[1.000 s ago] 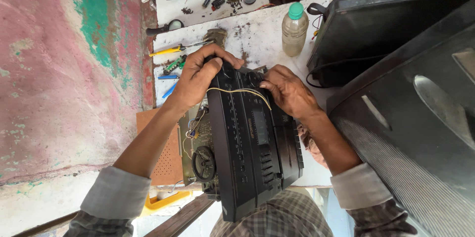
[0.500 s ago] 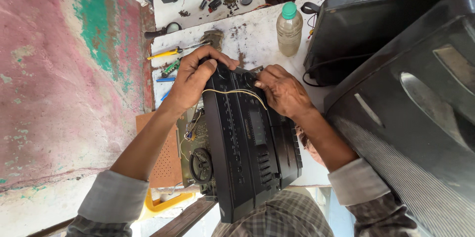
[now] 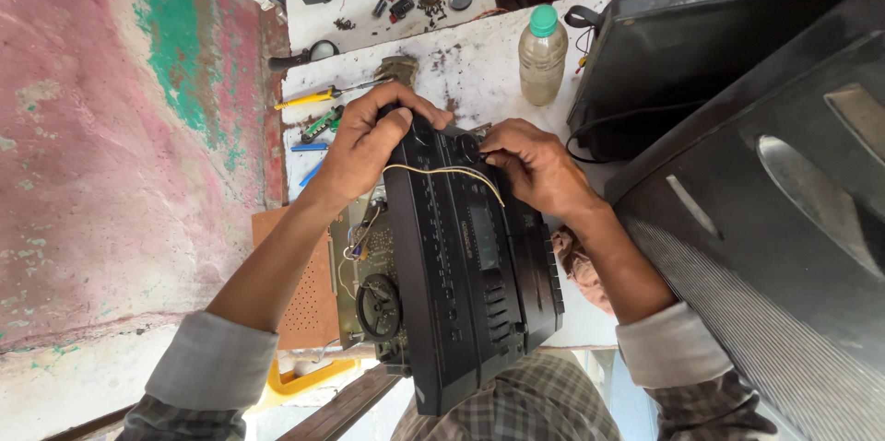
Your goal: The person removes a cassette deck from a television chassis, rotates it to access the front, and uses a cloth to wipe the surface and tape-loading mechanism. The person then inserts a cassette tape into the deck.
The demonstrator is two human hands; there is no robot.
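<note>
A black radio cassette player (image 3: 461,266) stands on edge on the white workbench (image 3: 461,63), its back open so a circuit board (image 3: 369,257) and wires show on the left side. My left hand (image 3: 364,146) grips the player's far top corner. My right hand (image 3: 530,164) rests on the far end of its front face, fingers pinched at a knob there. A thin yellow wire (image 3: 447,169) arcs over the casing between my two hands.
A plastic bottle with a green cap (image 3: 541,54) stands beyond the player. A yellow-handled screwdriver (image 3: 313,97), small parts and a small green board lie at the far left. Large black speaker cabinets (image 3: 765,201) crowd the right. A pink and green wall is on the left.
The view has shifted slightly. Both hands stay on the far end of the player, with the right fingers now pinched at the knob.
</note>
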